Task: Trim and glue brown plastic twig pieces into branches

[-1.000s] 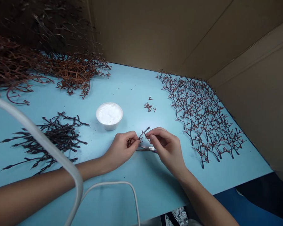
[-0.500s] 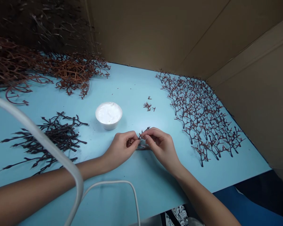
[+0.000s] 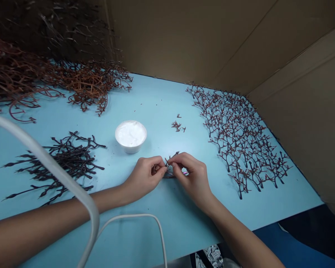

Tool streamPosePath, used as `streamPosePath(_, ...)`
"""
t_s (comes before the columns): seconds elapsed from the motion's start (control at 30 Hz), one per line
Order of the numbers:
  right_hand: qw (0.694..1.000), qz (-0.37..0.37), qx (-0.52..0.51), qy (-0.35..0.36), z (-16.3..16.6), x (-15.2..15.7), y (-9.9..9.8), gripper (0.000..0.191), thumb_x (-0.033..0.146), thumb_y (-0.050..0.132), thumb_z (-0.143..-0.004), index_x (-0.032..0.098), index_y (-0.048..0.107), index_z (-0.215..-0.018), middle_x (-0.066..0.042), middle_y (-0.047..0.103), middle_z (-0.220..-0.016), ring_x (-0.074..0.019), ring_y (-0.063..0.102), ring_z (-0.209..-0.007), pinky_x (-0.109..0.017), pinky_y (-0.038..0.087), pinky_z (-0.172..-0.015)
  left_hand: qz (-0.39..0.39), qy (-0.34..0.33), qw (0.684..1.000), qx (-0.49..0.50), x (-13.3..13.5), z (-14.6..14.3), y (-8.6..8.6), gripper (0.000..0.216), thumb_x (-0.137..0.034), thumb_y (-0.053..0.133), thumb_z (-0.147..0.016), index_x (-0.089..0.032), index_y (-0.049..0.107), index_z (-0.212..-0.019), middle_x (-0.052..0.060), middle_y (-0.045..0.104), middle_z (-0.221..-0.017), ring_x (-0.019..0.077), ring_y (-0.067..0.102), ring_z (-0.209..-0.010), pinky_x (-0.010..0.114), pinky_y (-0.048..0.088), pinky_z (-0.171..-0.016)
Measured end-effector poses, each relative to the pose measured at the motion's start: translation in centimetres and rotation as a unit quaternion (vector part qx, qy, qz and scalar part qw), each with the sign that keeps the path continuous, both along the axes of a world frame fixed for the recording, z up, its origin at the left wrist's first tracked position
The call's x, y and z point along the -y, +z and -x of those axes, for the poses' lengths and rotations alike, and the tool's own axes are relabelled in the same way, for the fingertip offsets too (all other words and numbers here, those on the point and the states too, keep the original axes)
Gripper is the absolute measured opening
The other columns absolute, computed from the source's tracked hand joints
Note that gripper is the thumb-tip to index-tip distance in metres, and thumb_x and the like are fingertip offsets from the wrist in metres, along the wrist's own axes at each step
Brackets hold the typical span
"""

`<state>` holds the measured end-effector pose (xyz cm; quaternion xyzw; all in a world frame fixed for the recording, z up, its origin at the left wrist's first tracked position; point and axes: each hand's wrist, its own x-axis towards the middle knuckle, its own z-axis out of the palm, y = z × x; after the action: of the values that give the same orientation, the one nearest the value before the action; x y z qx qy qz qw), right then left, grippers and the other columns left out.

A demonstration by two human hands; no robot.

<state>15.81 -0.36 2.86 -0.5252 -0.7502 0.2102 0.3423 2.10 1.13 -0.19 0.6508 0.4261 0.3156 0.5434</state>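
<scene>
Both of my hands meet at one small dark twig, with my left hand and my right hand close together just above the table. The twig's long axis slants up and to the right, its free tip pointing away from me. My grip is closed on it from both sides, fingertips pinching its lower end, though my fingers partly hide that end. Something thin and dark lies just below my fingertips, too covered to name. Ahead and to the left stands a white bowl of white paste; a few tiny cut pieces lie nearer. Branched dark sprigs spread to my right, loose dark stems lie left, and a reddish-brown heap sits beyond them.
</scene>
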Motion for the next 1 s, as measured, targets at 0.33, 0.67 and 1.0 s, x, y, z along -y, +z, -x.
streamPosePath(0.33,0.993,-0.109,0.039,0.022,-0.3,0.2,-0.5,0.015,0.005,0.045,-0.074,0.013,0.057,-0.074,-0.004,0.057,-0.068,-0.0083,0.053,-0.059,-0.017,0.043,-0.051,0.03,-0.006,0.999,0.019,-0.1,0.0,0.0,0.016,-0.021,0.043,-0.071,-0.016,0.043,-0.056,-0.004,0.042,-0.05,0.0085,0.039,-0.05,0.021,0.033,-0.049)
streamPosePath(0.67,0.98,-0.182,0.083,0.021,-0.1,0.4,-1.1,0.014,0.005,0.044,-0.075,0.015,0.055,-0.078,-0.005,0.058,-0.068,-0.0106,0.056,-0.064,-0.02,0.046,-0.053,0.042,-0.009,0.999,0.026,-0.1,0.2,0.0,0.018,-0.023,0.043,-0.071,-0.016,0.042,-0.055,-0.005,0.039,-0.05,0.0077,0.034,-0.048,0.02,0.029,-0.045)
streamPosePath(1.0,0.966,-0.243,0.087,0.009,0.2,0.2,-1.7,0.016,0.004,0.044,-0.075,0.015,0.053,-0.08,-0.006,0.059,-0.066,-0.0118,0.056,-0.064,-0.021,0.046,-0.052,0.049,-0.004,0.998,0.046,0.0,0.1,0.0,0.018,-0.022,0.043,-0.071,-0.016,0.041,-0.054,-0.005,0.038,-0.048,0.0071,0.033,-0.047,0.02,0.026,-0.043)
